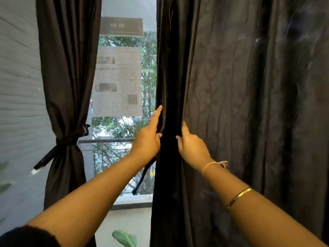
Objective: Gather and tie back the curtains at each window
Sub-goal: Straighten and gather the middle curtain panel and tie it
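While the left curtain panel (pixel 65 86) hangs already cinched by its tie-back (pixel 64 139), the left hand (pixel 147 141) and right hand (pixel 191 147), just right of the window (pixel 122 77), each close a grip on the loose right curtain panel's (pixel 240 104) inner folds, bunching them for tying, its dangling sash (pixel 142 177) below the left wrist.

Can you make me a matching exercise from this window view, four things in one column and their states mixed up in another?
Things:
1. left curtain
2. right curtain
3. left hand
4. right forearm

States:
A. wears a gold bangle
B. hangs loose, not yet tied
C. gathered and knotted with a tie
D. index finger extended along the curtain edge

Pairs: 1-C, 2-B, 3-D, 4-A
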Demonstrator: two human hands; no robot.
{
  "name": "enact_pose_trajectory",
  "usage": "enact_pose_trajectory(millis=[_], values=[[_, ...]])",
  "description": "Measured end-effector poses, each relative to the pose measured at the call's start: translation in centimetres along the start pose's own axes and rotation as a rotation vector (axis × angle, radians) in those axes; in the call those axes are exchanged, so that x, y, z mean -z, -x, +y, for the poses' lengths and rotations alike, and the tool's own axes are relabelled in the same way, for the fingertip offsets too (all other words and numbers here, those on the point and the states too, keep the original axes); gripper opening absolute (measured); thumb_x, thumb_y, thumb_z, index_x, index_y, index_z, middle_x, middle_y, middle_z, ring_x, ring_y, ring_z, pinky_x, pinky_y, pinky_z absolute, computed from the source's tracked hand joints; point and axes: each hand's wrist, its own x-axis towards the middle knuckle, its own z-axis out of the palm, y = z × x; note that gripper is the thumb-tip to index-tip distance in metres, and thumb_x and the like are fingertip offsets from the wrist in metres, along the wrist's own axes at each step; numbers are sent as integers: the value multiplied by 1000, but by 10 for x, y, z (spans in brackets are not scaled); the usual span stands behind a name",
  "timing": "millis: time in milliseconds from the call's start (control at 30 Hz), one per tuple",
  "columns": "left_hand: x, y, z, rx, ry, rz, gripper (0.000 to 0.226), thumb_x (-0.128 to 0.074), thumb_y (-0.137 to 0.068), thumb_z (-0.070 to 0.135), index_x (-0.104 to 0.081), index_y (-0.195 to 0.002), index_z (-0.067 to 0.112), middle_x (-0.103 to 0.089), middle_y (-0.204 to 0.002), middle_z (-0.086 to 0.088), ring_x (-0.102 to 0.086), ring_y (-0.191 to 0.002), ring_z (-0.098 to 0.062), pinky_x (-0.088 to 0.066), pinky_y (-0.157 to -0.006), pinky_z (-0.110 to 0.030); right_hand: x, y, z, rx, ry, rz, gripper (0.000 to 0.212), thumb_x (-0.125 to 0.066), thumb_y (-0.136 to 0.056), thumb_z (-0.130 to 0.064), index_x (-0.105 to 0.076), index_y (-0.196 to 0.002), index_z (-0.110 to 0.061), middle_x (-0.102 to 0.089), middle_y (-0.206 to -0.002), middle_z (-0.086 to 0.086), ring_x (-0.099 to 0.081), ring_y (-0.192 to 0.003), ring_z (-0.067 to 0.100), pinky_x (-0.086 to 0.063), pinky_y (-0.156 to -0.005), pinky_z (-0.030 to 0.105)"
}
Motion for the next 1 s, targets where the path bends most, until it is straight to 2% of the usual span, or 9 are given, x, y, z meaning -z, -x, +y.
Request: enact_pose_trajectory(millis=[100,200,333,400,500,700,867,933,1000], values=[[1,-3,-2,-9,60,-19,94,-54,-88,5,10,-136,55,-42,-57,-6,-45,-48,-18,-38,-48,-30,-5,6,-3,45,-70,-20,62,-39,-98,-24,-5,-150,-21,-66,-100,22,-62,-86,41,-45,-66,39],[-6,-5,-6,38,163,-33,99,-58,-87,5,16,-139,46,-53,-60,-8,-51,-51,-17,-39,-49,-28,-5,8,-6,74,-67,-81,63,-39,-98,-26,-4,-150,-23,-66,-101,21,-62,-86,40,-47,-66,41],[-12,-7,-9,133,261,-166,46,-56,-90,8,-40,-130,22,-65,-77,-13,-63,-72,-24,-53,-65,-40,-12,11,-17,99,-11,-137,66,-37,-98,-25,5,-149,-22,-65,-96,22,-60,-81,41,-41,-60,38],[-12,-6,-6,144,295,-213,30,-53,-92,9,-48,-120,18,-64,-90,-26,-62,-84,-37,-51,-75,-53,-15,12,-19,99,6,-159,68,-36,-98,-23,10,-149,-19,-65,-92,22,-60,-77,40,-38,-57,37],[-10,-3,0,137,317,-250,20,-44,-97,16,-49,-114,7,-60,-99,-29,-59,-92,-39,-48,-80,-51,-16,12,-18,106,43,-166,69,-36,-96,-22,9,-148,-16,-65,-92,21,-59,-75,40,-34,-55,36],[-11,1,17,99,232,-264,41,-37,-98,36,-46,-118,2,-59,-105,-17,-56,-98,-31,-46,-83,-42,-12,21,-23,104,87,-234,46,-43,-91,-19,-35,-134,-6,-63,-103,20,-59,-83,41,-33,-59,33],[-19,-1,27,107,70,-127,20,-34,-99,20,-38,-85,6,-40,-65,-1,-44,-62,-22,-25,-48,-27,14,27,-21,143,-12,-341,33,-51,-85,-21,-50,-113,-5,-62,-85,12,-56,-73,29,-39,-60,34],[-21,-3,32,113,28,-133,20,-36,-96,16,-37,-77,9,-44,-68,-4,-43,-64,-23,-26,-49,-30,33,26,-14,171,-53,-297,26,-54,-85,-20,-57,-108,-8,-63,-91,12,-58,-80,26,-46,-68,35],[-21,-8,39,120,19,-120,11,-39,-92,10,-46,-99,6,-55,-94,-16,-50,-77,-29,-37,-58,-35,54,21,-3,156,-29,-155,24,-54,-86,-19,-67,-102,-8,-63,-95,12,-60,-85,25,-48,-77,38]])
